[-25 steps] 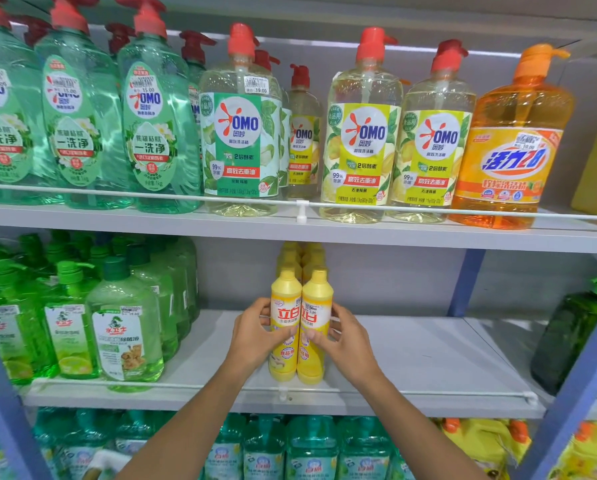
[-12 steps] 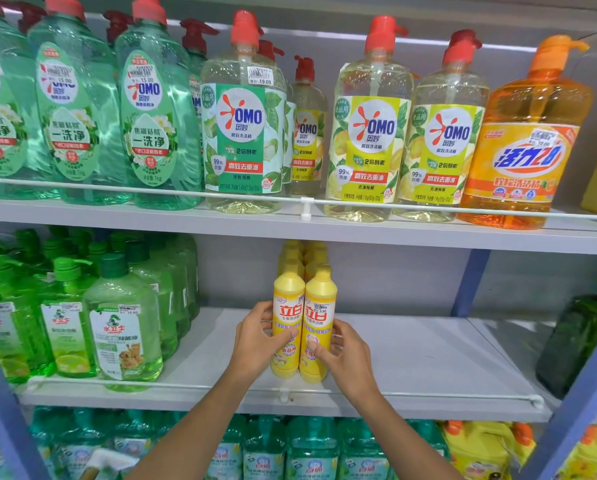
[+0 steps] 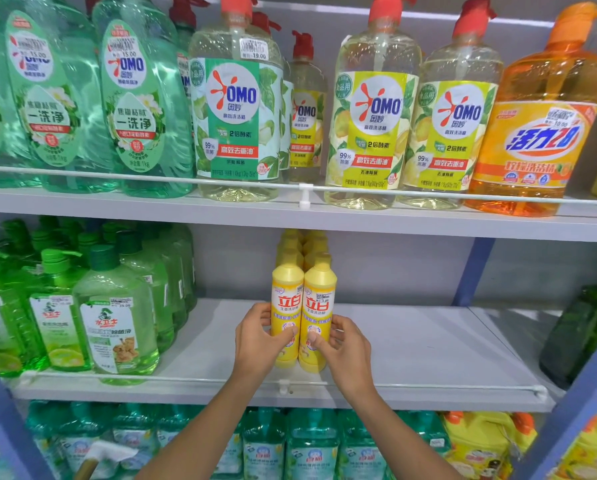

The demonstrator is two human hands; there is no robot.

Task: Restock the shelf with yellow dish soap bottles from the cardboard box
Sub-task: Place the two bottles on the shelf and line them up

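Observation:
Two yellow dish soap bottles stand side by side at the front of the middle shelf (image 3: 428,344). My left hand (image 3: 259,341) grips the left yellow bottle (image 3: 286,299) from its left side. My right hand (image 3: 345,348) grips the right yellow bottle (image 3: 319,299) from its right side. Behind these two, more yellow bottles (image 3: 302,247) stand in two rows running to the back. The cardboard box is out of view.
Green bottles (image 3: 117,317) fill the middle shelf's left part. A dark green bottle (image 3: 581,327) stands at far right beside a blue upright (image 3: 470,271). A white rail (image 3: 394,385) runs along the shelf front. Large pump bottles (image 3: 373,109) line the upper shelf.
Both hands stay on the two front yellow bottles, which have slid slightly deeper onto the shelf. The view has shifted closer and a little upward.

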